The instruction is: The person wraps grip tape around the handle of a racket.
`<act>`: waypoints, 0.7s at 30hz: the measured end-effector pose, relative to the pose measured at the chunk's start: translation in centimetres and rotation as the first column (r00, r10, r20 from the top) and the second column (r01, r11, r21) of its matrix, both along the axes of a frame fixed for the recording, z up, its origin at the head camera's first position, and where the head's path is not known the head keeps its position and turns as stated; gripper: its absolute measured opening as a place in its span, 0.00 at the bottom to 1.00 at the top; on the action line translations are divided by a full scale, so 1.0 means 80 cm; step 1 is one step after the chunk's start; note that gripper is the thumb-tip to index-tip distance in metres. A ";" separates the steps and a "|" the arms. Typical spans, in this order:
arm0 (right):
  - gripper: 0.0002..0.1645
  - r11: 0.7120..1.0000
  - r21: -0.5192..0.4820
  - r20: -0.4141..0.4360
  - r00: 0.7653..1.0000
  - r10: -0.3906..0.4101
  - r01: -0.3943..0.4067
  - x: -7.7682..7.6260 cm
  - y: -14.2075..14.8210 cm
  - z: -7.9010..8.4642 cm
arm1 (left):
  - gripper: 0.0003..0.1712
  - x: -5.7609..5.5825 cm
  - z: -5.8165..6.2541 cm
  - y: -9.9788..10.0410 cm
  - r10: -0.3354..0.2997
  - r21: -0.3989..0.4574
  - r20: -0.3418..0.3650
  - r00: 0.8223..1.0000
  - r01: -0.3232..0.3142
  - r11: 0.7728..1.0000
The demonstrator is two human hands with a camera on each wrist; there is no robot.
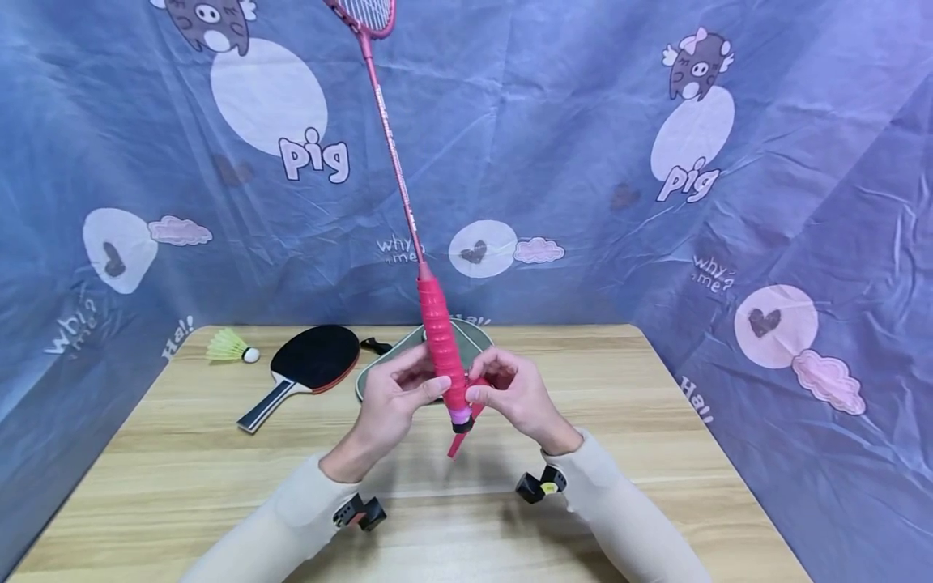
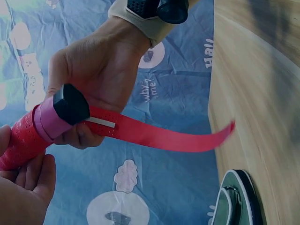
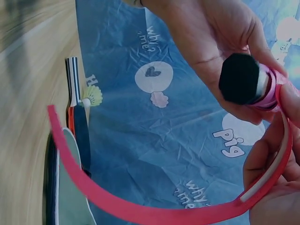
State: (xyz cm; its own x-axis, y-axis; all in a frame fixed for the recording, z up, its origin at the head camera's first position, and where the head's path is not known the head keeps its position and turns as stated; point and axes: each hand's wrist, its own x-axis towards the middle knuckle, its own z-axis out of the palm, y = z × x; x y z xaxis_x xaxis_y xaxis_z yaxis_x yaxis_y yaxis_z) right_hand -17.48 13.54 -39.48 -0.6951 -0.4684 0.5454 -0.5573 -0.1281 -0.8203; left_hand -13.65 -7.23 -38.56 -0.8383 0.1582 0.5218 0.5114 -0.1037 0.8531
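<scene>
A pink badminton racket (image 1: 397, 162) is held up at a tilt, its head running past the top edge of the head view. My left hand (image 1: 394, 397) grips the handle, which is wrapped in ridged red grip tape (image 1: 441, 340). Close to the butt, my right hand (image 1: 521, 397) pinches the tape's unwound length. That loose strip (image 2: 159, 136) curves away freely, with a pale line along part of it. A purple-pink band (image 2: 50, 117) shows between the wrap and the black end cap (image 3: 239, 78). The racket's strings are mostly out of view.
On the wooden table (image 1: 619, 502), a shuttlecock (image 1: 232, 346) and a black table tennis bat (image 1: 315, 360) lie at the back left. Behind the hands sits a green case (image 1: 474, 336), partly hidden. Blue printed cloth (image 1: 554, 162) hangs around the table.
</scene>
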 end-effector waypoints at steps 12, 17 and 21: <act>0.21 0.994 0.065 0.111 0.990 0.082 -0.089 -0.012 0.003 -0.003 | 0.25 -0.003 0.004 -0.004 -0.105 -0.003 -0.027 0.994 0.105 0.994; 0.23 0.999 0.032 0.099 0.994 0.035 -0.039 -0.008 -0.006 -0.007 | 0.27 -0.003 0.005 -0.002 -0.108 -0.039 0.001 0.994 0.108 0.993; 0.25 1.000 0.029 0.064 0.998 0.003 -0.005 -0.003 -0.013 -0.011 | 0.30 -0.003 0.005 0.001 0.023 -0.132 0.007 1.000 -0.022 0.991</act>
State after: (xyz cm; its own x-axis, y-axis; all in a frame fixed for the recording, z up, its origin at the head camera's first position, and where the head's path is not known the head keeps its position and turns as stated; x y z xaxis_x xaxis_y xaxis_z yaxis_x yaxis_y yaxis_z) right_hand -17.75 12.47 -40.34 -0.7261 -0.4864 0.4860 -0.5031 -0.1062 -0.8577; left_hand -13.92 -7.14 -38.14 -0.8468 0.2062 0.4903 0.5048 0.0214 0.8630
